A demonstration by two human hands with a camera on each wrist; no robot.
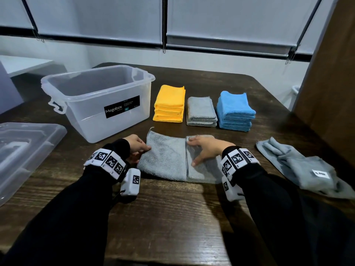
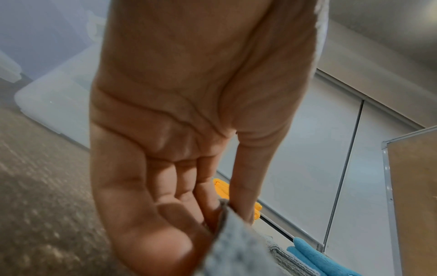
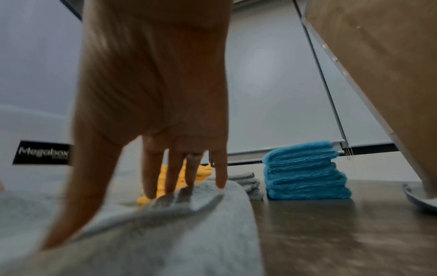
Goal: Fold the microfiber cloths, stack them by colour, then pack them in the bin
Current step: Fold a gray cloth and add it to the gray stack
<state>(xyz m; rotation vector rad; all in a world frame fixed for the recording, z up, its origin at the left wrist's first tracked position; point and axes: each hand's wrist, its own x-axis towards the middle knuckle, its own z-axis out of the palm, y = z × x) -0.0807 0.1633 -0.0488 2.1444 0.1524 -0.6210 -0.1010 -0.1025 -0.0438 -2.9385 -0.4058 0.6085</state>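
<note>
- Grey cloth [image 1: 169,160]: lies on the worktop [image 1: 172,217] at centre, its right part folded over toward the middle.
- Left hand [image 1: 136,147]: at the cloth's 9 o'clock edge, thumb and fingers pinching the hem.
- Right hand [image 1: 203,148]: fingers straight and spread, pressing the folded flap flat.
- Folded stacks at 12 o'clock: yellow stack [image 1: 170,103], grey stack [image 1: 201,111], blue stack [image 1: 235,111], side by side.
- Clear bin [image 1: 96,100]: at 10 o'clock, uncovered; its lid [image 1: 25,150] at 9 o'clock.
- Loose grey cloth [image 1: 299,167]: crumpled at 3 o'clock.
</note>
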